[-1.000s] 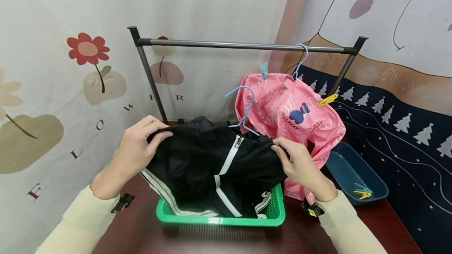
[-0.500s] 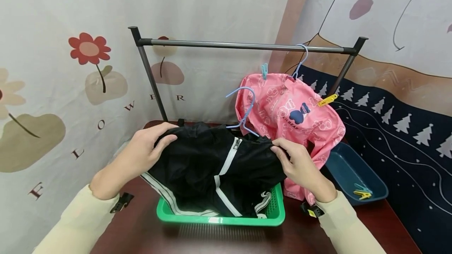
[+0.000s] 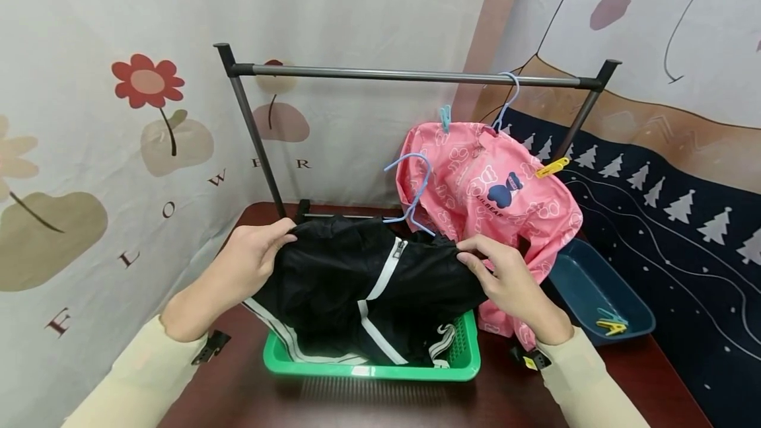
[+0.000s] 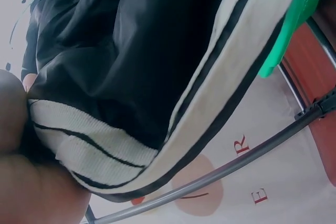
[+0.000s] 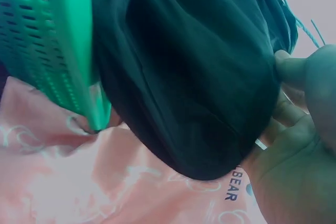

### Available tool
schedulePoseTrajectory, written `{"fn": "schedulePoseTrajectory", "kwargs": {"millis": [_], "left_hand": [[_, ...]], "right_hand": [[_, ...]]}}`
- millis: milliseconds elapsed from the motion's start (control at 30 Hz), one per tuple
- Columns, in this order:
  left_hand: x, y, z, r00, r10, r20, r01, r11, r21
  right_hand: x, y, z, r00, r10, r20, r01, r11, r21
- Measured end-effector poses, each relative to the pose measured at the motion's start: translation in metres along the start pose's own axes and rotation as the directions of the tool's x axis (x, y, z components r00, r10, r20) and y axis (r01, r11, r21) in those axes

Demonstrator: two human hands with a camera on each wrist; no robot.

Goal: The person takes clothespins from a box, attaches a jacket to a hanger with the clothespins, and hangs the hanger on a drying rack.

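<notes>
A black jacket (image 3: 333,283) with white stripes and a front zip is stretched between my two hands over a green basket (image 3: 368,372). My left hand (image 3: 246,259) pinches its left shoulder; striped white trim shows beside that hand in the left wrist view. On the other side my right hand (image 3: 505,276) pinches the right shoulder between thumb and fingers. A blue hanger (image 3: 423,183) pokes out of the collar, its hook upward, the rest hidden inside the jacket. The lower part of the jacket lies in the basket.
Behind stands a metal clothes rack (image 3: 380,74). A pink jacket (image 3: 475,177) hangs from its bar at the right, with a blue clothespin (image 3: 445,119) and a yellow clothespin (image 3: 552,168) on it. A dark blue tub (image 3: 630,302) holds more clothespins at the right.
Both hands still pinch the jacket. Its top edge and the hanger have sunk a little, and my left hand has come slightly inward and down.
</notes>
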State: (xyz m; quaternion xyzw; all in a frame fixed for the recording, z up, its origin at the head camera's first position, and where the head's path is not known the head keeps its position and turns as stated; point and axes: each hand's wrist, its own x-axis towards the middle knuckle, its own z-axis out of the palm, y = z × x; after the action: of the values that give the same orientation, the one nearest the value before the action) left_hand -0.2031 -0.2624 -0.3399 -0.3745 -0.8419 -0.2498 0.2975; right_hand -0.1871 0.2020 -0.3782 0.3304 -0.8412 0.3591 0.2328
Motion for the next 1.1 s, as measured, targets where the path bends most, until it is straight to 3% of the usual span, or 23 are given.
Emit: {"fn": "schedulePoseTrajectory", "kwargs": {"millis": [300, 767, 1100], "left_hand": [[-0.005, 0.003, 0.003, 0.999, -0.013, -0.030, 0.014, 1.000, 0.025], [-0.013, 0.002, 0.002, 0.997, -0.041, -0.066, 0.045, 0.997, 0.055], [-0.019, 0.000, -0.001, 0.993, -0.040, -0.108, 0.046, 0.997, 0.056]], "right_hand": [[-0.019, 0.003, -0.007, 0.994, 0.108, 0.018, -0.108, 0.994, 0.010], [-0.039, 0.012, -0.042, 0.987, 0.091, -0.134, -0.099, 0.994, -0.053], [-0.056, 0.025, -0.082, 0.952, 0.122, -0.279, -0.167, 0.976, -0.143]]}}
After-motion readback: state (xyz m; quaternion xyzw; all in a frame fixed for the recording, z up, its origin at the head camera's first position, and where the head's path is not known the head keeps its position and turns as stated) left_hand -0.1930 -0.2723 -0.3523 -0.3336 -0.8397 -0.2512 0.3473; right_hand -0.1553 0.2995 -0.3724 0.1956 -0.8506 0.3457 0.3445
